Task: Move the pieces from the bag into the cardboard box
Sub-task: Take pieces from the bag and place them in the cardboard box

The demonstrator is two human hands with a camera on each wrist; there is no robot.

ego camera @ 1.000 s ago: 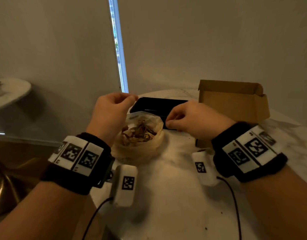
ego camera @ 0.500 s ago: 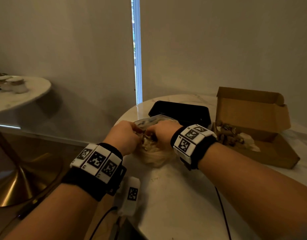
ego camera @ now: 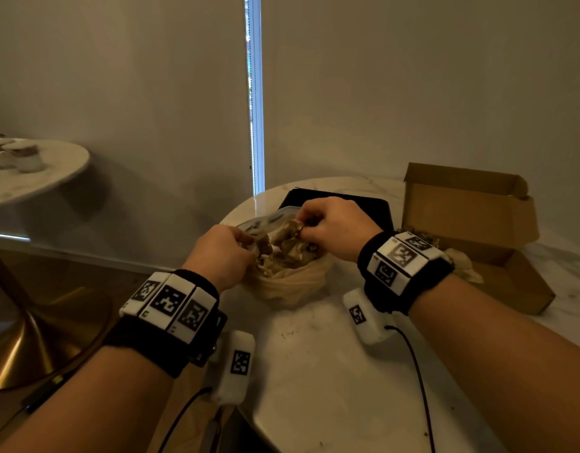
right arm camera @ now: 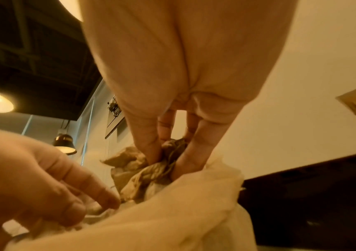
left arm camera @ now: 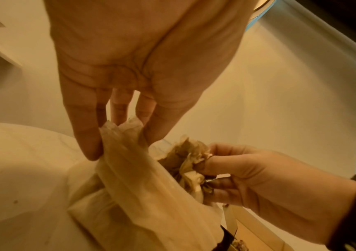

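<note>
A thin beige bag (ego camera: pixel 292 286) of brown dried pieces (ego camera: pixel 282 248) sits near the far left edge of the marble table (ego camera: pixel 314 371). My left hand (ego camera: pixel 223 253) pinches the bag's rim (left arm camera: pixel 121 134) at its left side. My right hand (ego camera: pixel 331 225) grips a clump of pieces (left arm camera: pixel 185 161) at the bag's mouth; thumb and fingers close round that clump (right arm camera: pixel 162 159) in the right wrist view. The open cardboard box (ego camera: pixel 498 282) stands to the right, lid up, with some pieces and paper inside.
A black tray (ego camera: pixel 373 204) lies just behind the bag. Small crumbs dot the table in front of the bag. Cables run from both wrist units. A second round table (ego camera: pixel 37 171) with small jars stands at the far left, on a gold base.
My right hand has lifted from deep in the bag to its mouth, holding a clump of pieces. My left hand still holds the rim. The view has shifted.
</note>
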